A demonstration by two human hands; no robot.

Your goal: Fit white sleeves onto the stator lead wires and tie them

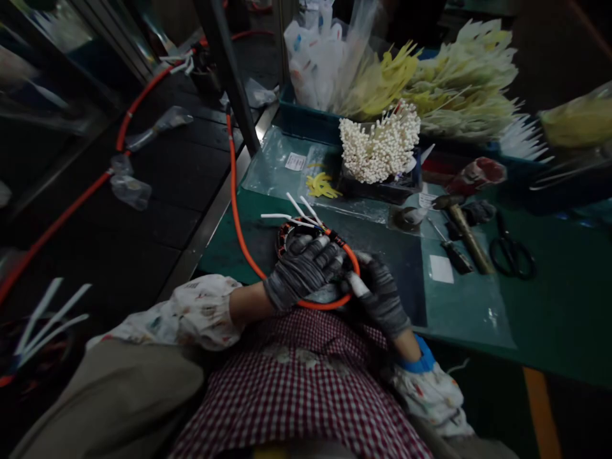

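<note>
A round motor stator (283, 240) with coppery windings at its rim lies at the table's front edge, mostly hidden under my hands. Its orange cable (329, 305) loops around it, and several white sleeved leads (299, 205) stick up at its far side. My left hand (306, 268), in a grey glove with pale fingertips, lies over the stator with its fingers bent onto it. My right hand (382, 293), gloved alike, is closed at the right side of the loop, its thumb against the orange cable. Some of its fingers are hidden.
White cotton-tipped sticks (380, 143) stand in a dark box. Behind are bins of yellow ties (392, 73) and sleeves. At right lie a hammer (466, 233), a screwdriver (452, 252) and black scissors (511, 248). A metal post (227, 70) rises at left; another stator (43, 344) sits lower left.
</note>
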